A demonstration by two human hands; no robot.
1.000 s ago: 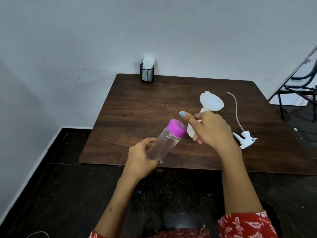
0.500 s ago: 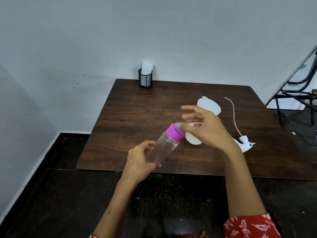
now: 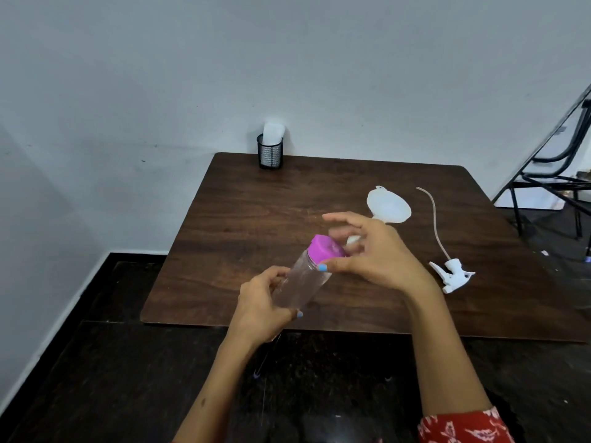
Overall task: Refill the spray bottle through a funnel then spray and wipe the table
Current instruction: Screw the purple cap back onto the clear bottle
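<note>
My left hand [image 3: 260, 303] grips a clear plastic bottle [image 3: 303, 282] and holds it tilted over the table's front edge, its purple cap [image 3: 323, 247] pointing up and away. My right hand [image 3: 377, 255] is at the cap: the thumb presses its lower rim and the blurred fingers curl over its far side. Behind this hand a white funnel [image 3: 388, 207] stands in the white spray bottle [image 3: 351, 240], which is almost wholly hidden. The white trigger spray head [image 3: 452, 272] with its long tube lies on the table to the right.
The dark wooden table [image 3: 256, 212] stands against a white wall. A black mesh cup [image 3: 270, 155] with white tissue sits at its back edge. A black metal chair [image 3: 559, 177] is off the right side. The floor is dark.
My right hand has moved from beside the funnel and spray bottle onto the purple cap and closed round it. The clear bottle stays tilted in my left hand.
</note>
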